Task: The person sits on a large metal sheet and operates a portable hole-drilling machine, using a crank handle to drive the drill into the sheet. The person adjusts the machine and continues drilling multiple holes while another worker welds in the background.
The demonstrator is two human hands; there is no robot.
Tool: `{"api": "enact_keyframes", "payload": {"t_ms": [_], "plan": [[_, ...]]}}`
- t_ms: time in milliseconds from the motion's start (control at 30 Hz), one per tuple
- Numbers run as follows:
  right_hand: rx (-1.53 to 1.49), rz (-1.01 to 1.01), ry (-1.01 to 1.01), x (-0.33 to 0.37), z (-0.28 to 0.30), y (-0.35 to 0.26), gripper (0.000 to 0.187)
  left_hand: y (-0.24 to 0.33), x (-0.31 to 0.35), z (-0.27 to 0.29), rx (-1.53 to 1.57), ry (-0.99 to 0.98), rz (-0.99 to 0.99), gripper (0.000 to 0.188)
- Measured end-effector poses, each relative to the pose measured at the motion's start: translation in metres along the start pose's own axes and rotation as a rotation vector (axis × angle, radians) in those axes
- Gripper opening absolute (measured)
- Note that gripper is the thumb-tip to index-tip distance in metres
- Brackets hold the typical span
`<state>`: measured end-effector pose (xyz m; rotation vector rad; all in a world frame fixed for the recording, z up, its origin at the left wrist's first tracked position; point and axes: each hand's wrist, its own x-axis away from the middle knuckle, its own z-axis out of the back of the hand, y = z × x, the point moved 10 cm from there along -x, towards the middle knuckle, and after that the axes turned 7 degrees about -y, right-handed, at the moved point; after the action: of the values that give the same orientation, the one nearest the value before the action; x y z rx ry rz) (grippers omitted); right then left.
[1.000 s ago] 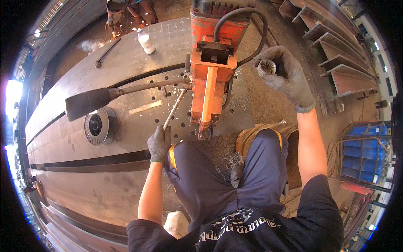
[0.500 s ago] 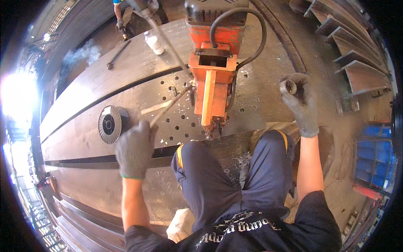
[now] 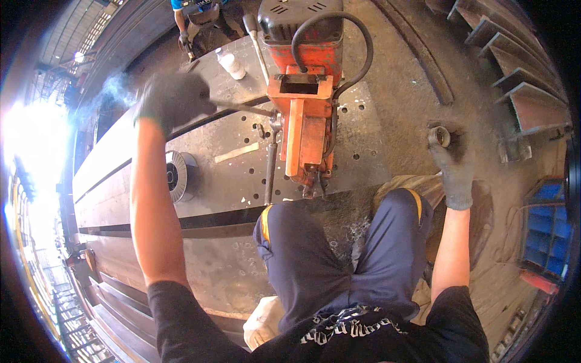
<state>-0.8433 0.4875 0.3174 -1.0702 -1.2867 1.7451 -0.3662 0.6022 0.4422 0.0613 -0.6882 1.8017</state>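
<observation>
In front of me stands an orange and black drill machine [image 3: 308, 133] with a three-spoked feed handle on its left side. My left hand [image 3: 175, 101], in a dark grey glove, is closed around the outer end of one spoke [image 3: 245, 107]. A second spoke [image 3: 270, 172] points toward my left knee and the third leans away toward the motor. Off to the right, my gloved right hand [image 3: 454, 166] grips a small round hollow piece [image 3: 439, 137] with a ridged inside, its opening facing up. Its lower part is hidden in the fingers.
Under the drill lies a steel plate [image 3: 363, 142] with several holes. On the left are a wire spool [image 3: 177, 176] and a flat strip [image 3: 237, 152]. A white bottle [image 3: 231, 64] stands farther back, near another person [image 3: 203, 15]. Steel brackets [image 3: 529, 106] and a blue crate [image 3: 546, 227] are at right.
My left hand has swung up and away from me, and the feed handle's spokes have turned with it. My right hand, still holding the round piece, appears slightly lower and farther right.
</observation>
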Motion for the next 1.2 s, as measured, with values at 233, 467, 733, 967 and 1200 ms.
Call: {"api": "enact_keyframes", "payload": {"t_ms": [233,467,733,967,1200], "plan": [[0.077,-0.025,0.137,0.002,0.035,-0.004,0.033,0.072,0.119,-0.169,0.545,0.116,0.371,0.031],[0.052,0.180,0.014,-0.003,0.006,-0.036,0.033,0.140,0.004,-0.378,1.057,0.275,0.273,0.032],[0.086,0.221,0.025,0.005,0.025,-0.054,0.038,0.135,0.042,-0.359,1.093,0.036,0.262,0.035],[-0.001,0.279,0.031,0.006,0.025,-0.063,0.040,0.051,0.145,-0.112,0.124,0.425,0.248,0.032],[-0.015,0.245,0.066,0.009,0.022,-0.061,0.044,0.021,0.011,0.034,-0.192,0.417,0.006,0.050]]}}
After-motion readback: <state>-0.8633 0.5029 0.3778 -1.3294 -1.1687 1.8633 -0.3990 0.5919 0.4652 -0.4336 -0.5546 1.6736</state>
